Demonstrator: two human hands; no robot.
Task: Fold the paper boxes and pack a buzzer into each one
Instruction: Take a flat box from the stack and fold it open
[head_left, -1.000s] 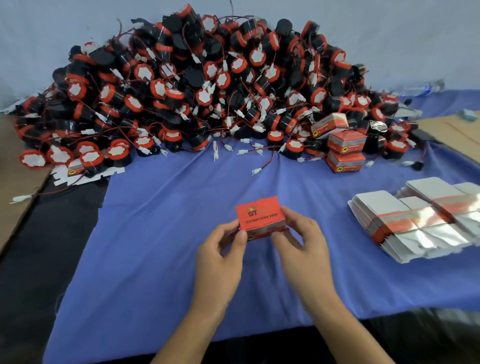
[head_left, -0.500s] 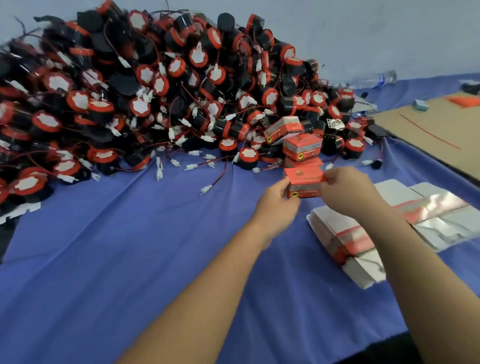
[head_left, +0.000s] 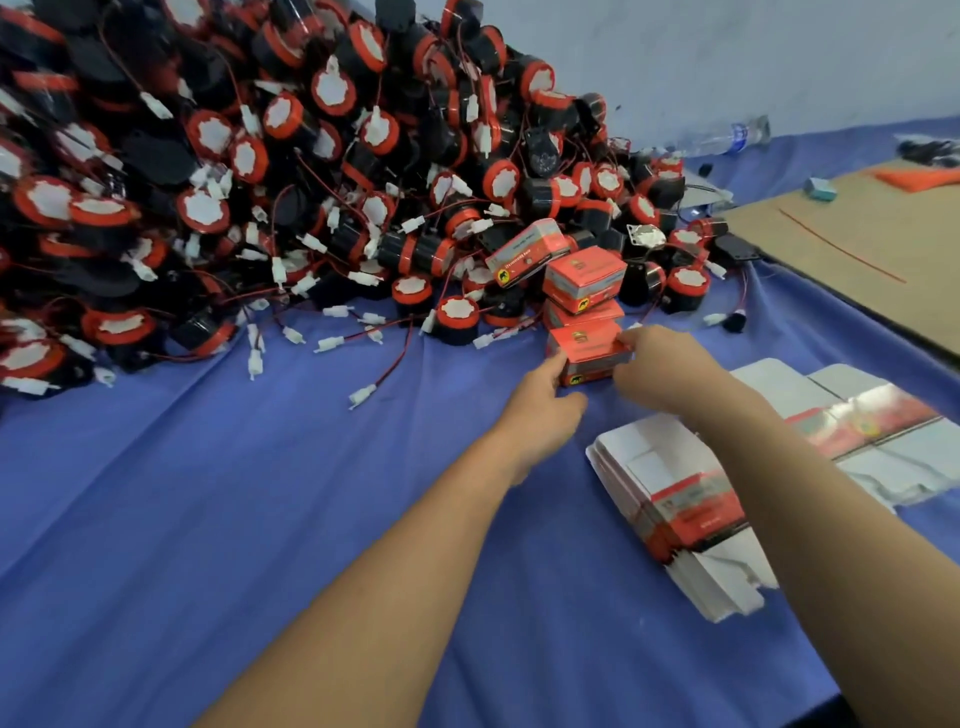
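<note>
Well, nearest of all, on the near side of the grip and under the right forearm, lies the stack of flat box blanks (head_left: 675, 499), so when drawing back, lift the wrist clear instead of dragging it across them. Both hands grasp the closed red box (head_left: 589, 356): the left hand (head_left: 543, 402) pinches its left end, and the right hand (head_left: 657, 371) curls over its top and right end. The box is at or just above the blue cloth (head_left: 260, 493). This looks like the setting-down step. Land it flat and square against the finished boxes (head_left: 584, 280) stacked just beyond the grip, without nudging them, as the tilted box (head_left: 527, 252) behind could slide. Release one hand at a time. Farther off, left of the grip, the buzzer heap (head_left: 311, 156) trails loose wires, so keep the box off them.
</note>
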